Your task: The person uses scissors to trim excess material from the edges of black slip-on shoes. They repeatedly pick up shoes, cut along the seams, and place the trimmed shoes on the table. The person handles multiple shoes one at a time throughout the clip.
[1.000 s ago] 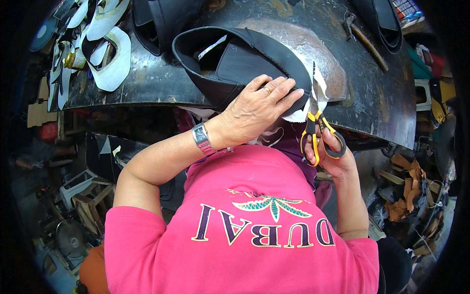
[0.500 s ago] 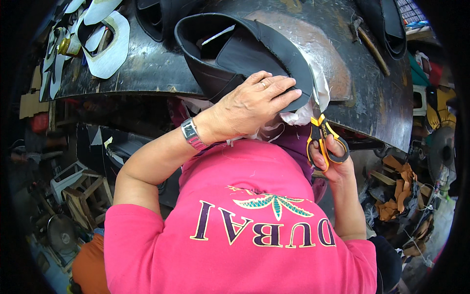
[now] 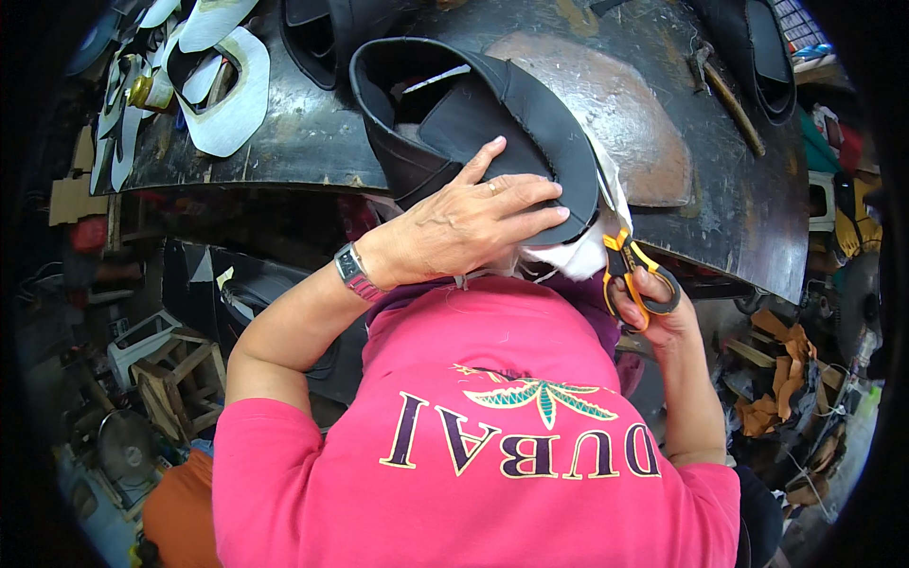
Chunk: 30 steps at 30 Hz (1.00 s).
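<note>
A black leather boot upper (image 3: 454,104) rests over the near edge of the dark table, its collar opening facing up. My left hand (image 3: 473,218) presses on its rounded front end, fingers across the top and thumb spread apart. White lining cloth (image 3: 575,256) sticks out along that end's right edge and hangs below it. My right hand (image 3: 658,303) has its fingers through the handles of yellow-and-black scissors (image 3: 630,256). Their blades point away from me, at the white cloth beside the leather edge. The cloth partly hides the blades.
Beneath the upper's right side lies a brownish slab (image 3: 644,142) on the table (image 3: 284,142). A hammer (image 3: 729,99) lies farther right, near another black upper (image 3: 757,57). Grey-white cut pieces (image 3: 232,104) and a small jar (image 3: 150,92) are at the left. Brown scraps (image 3: 781,379) lie on the floor.
The upper and my left hand have shifted slightly left and nearer to me. My left thumb has spread away from the fingers. The scissor handles look closer together.
</note>
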{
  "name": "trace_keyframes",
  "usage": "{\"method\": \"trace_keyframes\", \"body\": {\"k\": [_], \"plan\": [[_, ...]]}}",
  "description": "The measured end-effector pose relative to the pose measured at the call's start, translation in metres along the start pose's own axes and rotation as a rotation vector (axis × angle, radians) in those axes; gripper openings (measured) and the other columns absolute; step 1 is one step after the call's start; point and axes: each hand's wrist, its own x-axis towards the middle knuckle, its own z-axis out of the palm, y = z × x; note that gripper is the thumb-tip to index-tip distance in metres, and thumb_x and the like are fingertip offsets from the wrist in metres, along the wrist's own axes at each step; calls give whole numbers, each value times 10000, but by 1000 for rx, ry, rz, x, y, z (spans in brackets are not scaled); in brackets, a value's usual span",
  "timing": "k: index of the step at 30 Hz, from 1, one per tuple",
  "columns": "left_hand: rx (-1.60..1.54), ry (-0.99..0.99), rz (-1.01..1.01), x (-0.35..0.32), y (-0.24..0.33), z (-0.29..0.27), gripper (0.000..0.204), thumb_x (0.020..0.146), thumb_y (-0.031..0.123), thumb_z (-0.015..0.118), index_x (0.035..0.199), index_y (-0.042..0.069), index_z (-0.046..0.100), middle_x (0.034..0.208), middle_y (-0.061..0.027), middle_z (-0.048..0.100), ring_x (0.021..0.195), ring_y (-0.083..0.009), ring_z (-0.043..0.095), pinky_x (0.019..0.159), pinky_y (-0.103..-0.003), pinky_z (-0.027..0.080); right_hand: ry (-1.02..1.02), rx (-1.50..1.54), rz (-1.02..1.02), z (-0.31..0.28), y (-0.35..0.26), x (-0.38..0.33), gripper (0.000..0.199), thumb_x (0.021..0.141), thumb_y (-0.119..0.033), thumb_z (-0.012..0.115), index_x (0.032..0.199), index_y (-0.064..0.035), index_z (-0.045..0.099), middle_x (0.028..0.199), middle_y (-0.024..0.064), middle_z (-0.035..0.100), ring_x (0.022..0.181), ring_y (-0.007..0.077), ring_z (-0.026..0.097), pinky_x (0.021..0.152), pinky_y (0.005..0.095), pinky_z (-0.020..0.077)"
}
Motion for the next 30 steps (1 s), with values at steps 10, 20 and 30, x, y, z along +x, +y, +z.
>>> {"method": "trace_keyframes", "body": {"k": [10, 20, 30], "plan": [[-80, -60, 31, -10, -1, -7, 792, 674, 152, 775, 1417, 186, 500, 1429, -61, 493, 1312, -216, 491, 1167, -571, 211, -7, 6, 17, 17, 1, 17, 454, 852, -451, 707, 924, -18, 593, 643, 85, 579, 492, 124, 531, 472, 207, 387], [-112, -119, 57, -19, -3, -10, 763, 658, 144, 768, 1386, 181, 542, 1409, -58, 522, 1297, -220, 512, 1184, -553, 180, -80, 11, 65, 17, -1, 17, 483, 846, -426, 728, 1016, -7, 559, 623, 71, 563, 442, 108, 508, 432, 211, 388], [-253, -142, 62, -14, 0, -33, 536, 789, 272, 737, 1293, 134, 618, 1321, -110, 577, 1225, -256, 565, 1139, -543, 279, 2, 138, 4, 16, 7, 22, 354, 894, -342, 703, 925, -16, 568, 585, 45, 536, 427, 84, 478, 416, 195, 364]]}}
